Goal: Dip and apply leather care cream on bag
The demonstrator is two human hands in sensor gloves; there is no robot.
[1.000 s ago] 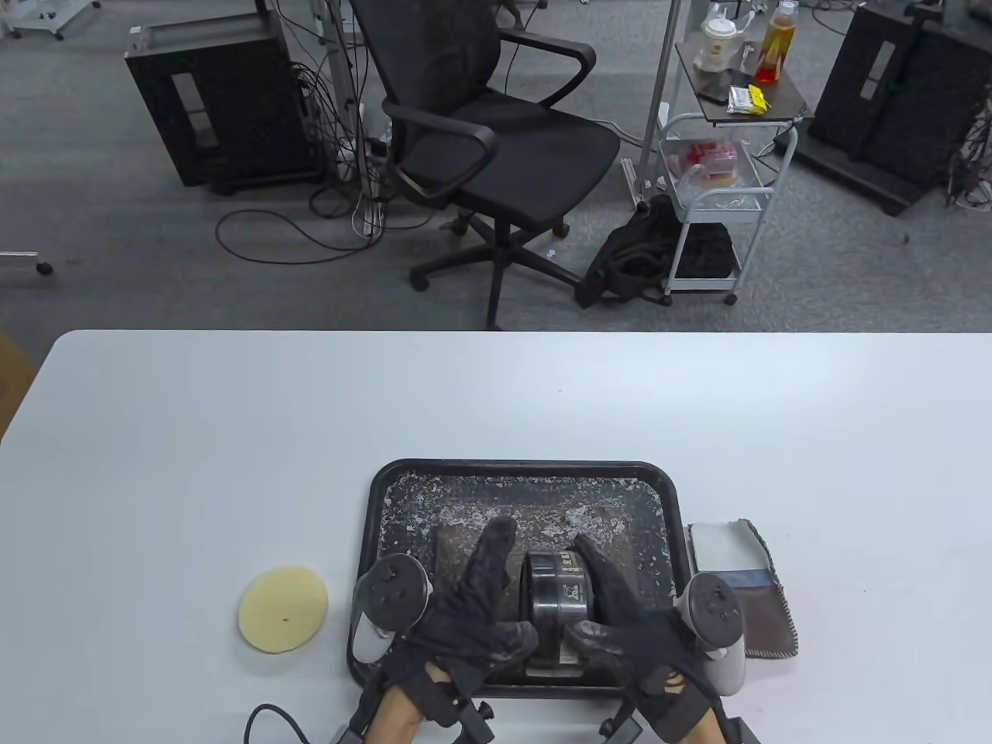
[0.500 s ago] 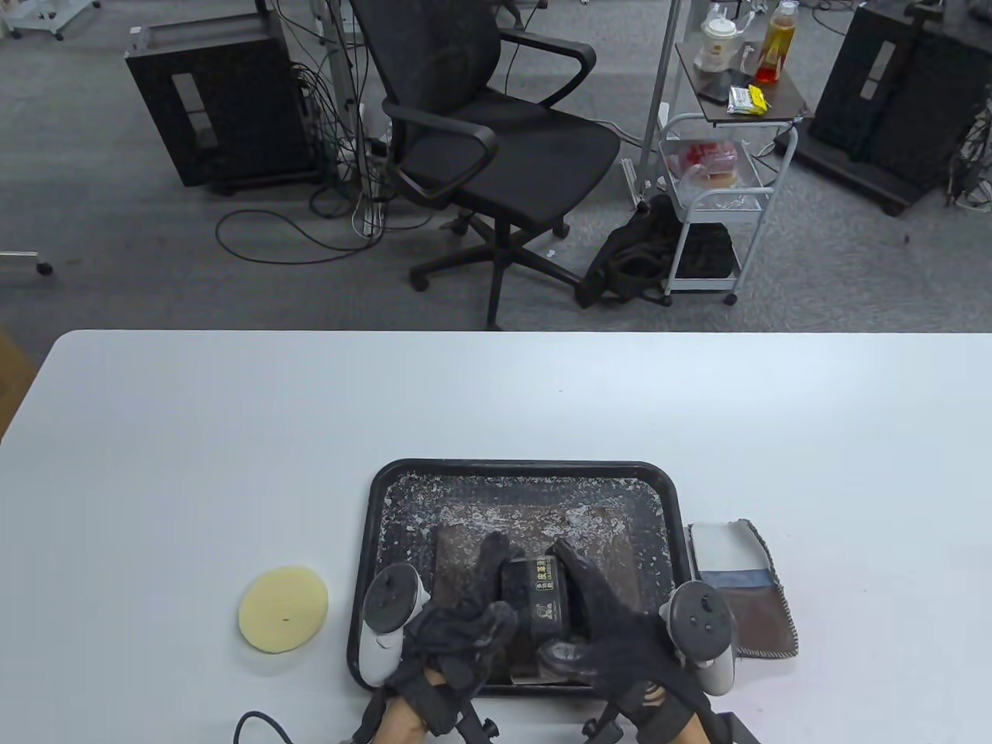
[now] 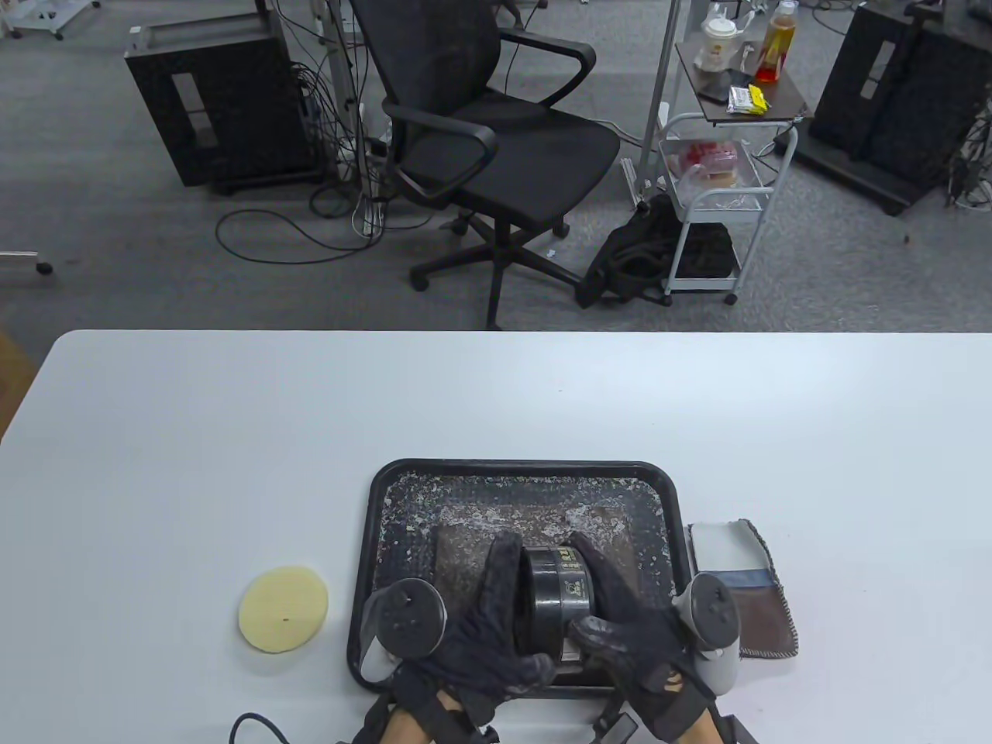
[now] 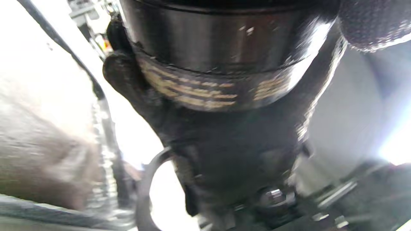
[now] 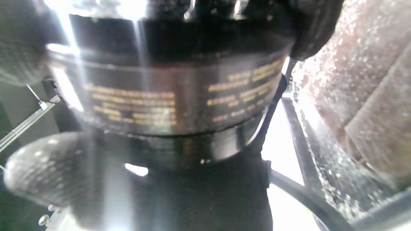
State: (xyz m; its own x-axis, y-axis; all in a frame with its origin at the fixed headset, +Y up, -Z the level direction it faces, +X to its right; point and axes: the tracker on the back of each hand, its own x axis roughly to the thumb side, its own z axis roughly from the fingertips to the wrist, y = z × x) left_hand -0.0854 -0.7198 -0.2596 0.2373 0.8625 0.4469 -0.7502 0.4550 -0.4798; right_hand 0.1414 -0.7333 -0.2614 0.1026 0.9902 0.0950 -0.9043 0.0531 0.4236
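Both hands hold a round black jar of leather care cream (image 3: 552,601) above the near part of the black tray (image 3: 377,496), which sits on the white surface (image 3: 194,434). The left hand (image 3: 473,643) presses against the jar's left side, its fingers (image 3: 500,570) stretched along the wall and the thumb curled low toward the front. The right hand (image 3: 628,643) grips the right side, fingers (image 3: 601,570) wrapped over the edge with gold lettering, thumb reaching in below. In the left wrist view the jar (image 4: 224,57) fills the top of the frame, a glossy band over a strip of gold print, with a gloved fingertip (image 4: 369,25) on its upper right. The right wrist view shows the same jar (image 5: 173,96) clamped between gloved fingers (image 5: 41,173). Under the hands, a brown leather bag (image 3: 465,554) lies flat in the tray. A round yellow sponge (image 3: 283,610) rests left of the tray, and a folded cloth (image 3: 744,589) lies just beside its right rim.
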